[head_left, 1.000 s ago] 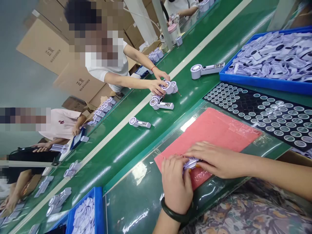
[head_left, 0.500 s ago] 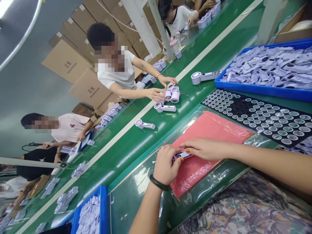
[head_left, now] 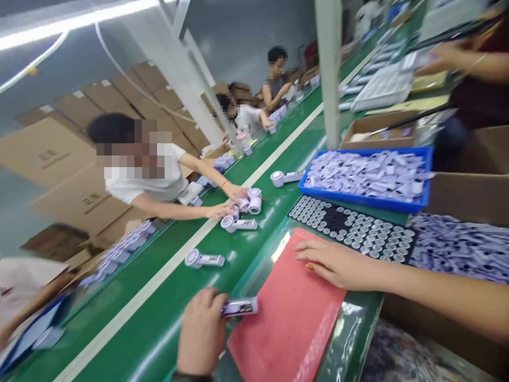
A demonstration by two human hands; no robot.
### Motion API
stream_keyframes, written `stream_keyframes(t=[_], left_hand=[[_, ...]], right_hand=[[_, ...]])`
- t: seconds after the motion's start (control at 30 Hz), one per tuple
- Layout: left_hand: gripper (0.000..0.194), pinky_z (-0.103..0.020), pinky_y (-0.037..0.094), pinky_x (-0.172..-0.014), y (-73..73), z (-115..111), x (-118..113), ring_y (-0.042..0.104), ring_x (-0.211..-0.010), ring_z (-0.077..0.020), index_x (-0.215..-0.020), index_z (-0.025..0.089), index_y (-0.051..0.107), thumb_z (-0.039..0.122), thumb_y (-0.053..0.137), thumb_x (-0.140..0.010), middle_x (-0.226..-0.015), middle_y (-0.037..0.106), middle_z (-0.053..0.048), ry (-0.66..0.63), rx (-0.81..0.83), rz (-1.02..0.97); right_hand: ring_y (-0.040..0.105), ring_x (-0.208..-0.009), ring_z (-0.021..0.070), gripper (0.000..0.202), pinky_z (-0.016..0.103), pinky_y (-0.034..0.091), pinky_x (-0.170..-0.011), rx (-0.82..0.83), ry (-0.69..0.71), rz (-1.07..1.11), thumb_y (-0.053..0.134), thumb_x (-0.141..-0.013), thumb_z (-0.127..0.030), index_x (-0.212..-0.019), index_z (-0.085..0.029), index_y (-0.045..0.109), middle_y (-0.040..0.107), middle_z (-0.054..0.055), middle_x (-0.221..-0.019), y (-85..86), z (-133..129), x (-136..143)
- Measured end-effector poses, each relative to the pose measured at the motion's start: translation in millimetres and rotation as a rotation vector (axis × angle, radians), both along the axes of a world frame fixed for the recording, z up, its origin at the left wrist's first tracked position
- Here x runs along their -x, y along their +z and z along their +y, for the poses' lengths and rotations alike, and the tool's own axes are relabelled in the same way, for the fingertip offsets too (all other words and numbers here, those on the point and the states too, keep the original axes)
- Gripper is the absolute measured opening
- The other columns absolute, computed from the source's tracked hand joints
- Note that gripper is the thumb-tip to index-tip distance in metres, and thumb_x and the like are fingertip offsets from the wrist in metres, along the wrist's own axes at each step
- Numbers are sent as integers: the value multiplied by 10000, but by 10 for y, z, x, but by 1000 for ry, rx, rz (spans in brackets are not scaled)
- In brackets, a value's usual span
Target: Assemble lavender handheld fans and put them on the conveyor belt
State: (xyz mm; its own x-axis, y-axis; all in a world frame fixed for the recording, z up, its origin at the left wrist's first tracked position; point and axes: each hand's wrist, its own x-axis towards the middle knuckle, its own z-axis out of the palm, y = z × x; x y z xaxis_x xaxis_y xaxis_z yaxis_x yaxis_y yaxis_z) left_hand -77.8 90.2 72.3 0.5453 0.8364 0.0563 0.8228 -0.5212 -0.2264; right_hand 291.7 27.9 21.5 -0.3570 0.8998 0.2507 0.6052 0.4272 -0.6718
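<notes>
My left hand (head_left: 203,330) is closed around one end of a pale lilac handheld fan (head_left: 242,306). Its handle with a dark printed face sticks out to the right, while the round head is hidden in my fingers. This hand is over the edge of the green belt, left of a red sheet (head_left: 292,313). My right hand (head_left: 338,260) is over the upper part of that sheet with its fingers stretched out and nothing visible in them. Two similar fans, one whole fan (head_left: 204,259) and another fan (head_left: 239,223), lie farther up the belt.
A blue tray (head_left: 363,200) heaped with lilac parts stands at the right. Before it lies a black sheet of round pieces (head_left: 382,233). Across the green belt (head_left: 159,307), a co-worker's hands (head_left: 228,201) touch a cluster of fans. A post (head_left: 329,74) rises behind the tray.
My left hand has carried the fan left, off the red sheet toward the belt. The right hand has let go and stays over the sheet. The view has swung right.
</notes>
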Motion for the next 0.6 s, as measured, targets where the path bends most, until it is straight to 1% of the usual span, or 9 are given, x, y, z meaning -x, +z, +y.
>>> stream_keyframes(t=[0.07, 0.13, 0.2, 0.27, 0.33, 0.4, 0.43, 0.53, 0.6], left_hand=[[382, -531, 392, -1071, 14, 425, 401, 403, -1369, -347, -1075, 280, 740, 38, 529, -868, -1343, 570, -90, 66, -178, 179], [450, -577, 359, -1089, -2, 805, 721, 358, -1423, -364, -1122, 300, 744, 60, 406, -946, -1419, 532, -112, 169, -284, 325], [534, -523, 402, -1065, -45, 1052, 900, 446, -1372, -340, -1182, 320, 728, 58, 309, -979, -1427, 536, -119, 288, -272, 393], [577, -474, 448, -1025, -109, 1133, 923, 524, -1305, -315, -1229, 328, 706, 46, 267, -982, -1402, 564, -118, 360, -219, 392], [592, -501, 455, -1025, -197, 1054, 822, 510, -1323, -321, -1259, 330, 689, 27, 276, -963, -1396, 575, -107, 350, -214, 330], [610, -539, 437, -1070, -328, 844, 656, 453, -1383, -324, -1273, 327, 680, -15, 333, -906, -1409, 571, -82, 249, -241, 205], [628, -527, 443, -1085, -416, 703, 565, 445, -1394, -316, -1281, 326, 675, -34, 372, -866, -1421, 563, -71, 174, -246, 120], [612, -457, 517, -1069, -772, 208, 309, 511, -1352, -278, -1239, 335, 697, -37, 483, -802, -1401, 582, -63, -98, -213, -123], [501, -433, 589, -986, -1019, -119, 164, 596, -1262, -267, -1149, 369, 728, 22, 568, -825, -1322, 641, -50, -160, -184, -245]], right_hand=[[509, -1262, 240, 398, 432, 452, -1077, -56, -147, -57, 359, -1004, -258, -1282, -174, 632, 526, 99, -1387, 59, 39, -349], [549, -1180, 252, 373, 437, 495, -993, -97, -349, -175, 371, -1015, -271, -1255, -181, 643, 570, 110, -1303, 116, 148, -695], [568, -1104, 266, 353, 427, 509, -918, -113, -556, -375, 381, -1030, -277, -1246, -183, 645, 602, 115, -1205, 157, 337, -999], [572, -1069, 282, 339, 411, 495, -880, -97, -689, -540, 392, -1042, -267, -1242, -163, 645, 611, 126, -1143, 174, 586, -1227], [572, -1061, 306, 316, 401, 465, -868, -78, -730, -617, 429, -1045, -266, -1207, -119, 657, 616, 154, -1099, 168, 852, -1364], [574, -1047, 333, 291, 393, 430, -836, -60, -731, -653, 507, -1031, -282, -1131, -66, 674, 616, 193, -1058, 143, 1084, -1424], [575, -1035, 343, 278, 386, 410, -804, -46, -731, -673, 548, -1017, -280, -1087, -45, 680, 613, 210, -1038, 126, 1177, -1437], [589, -962, 328, 232, 358, 329, -693, 6, -737, -713, 621, -981, -245, -1016, -24, 682, 602, 221, -999, 73, 1345, -1467], [594, -910, 294, 206, 346, 277, -654, 34, -743, -732, 638, -971, -229, -1026, -36, 682, 597, 203, -998, 53, 1372, -1485]])
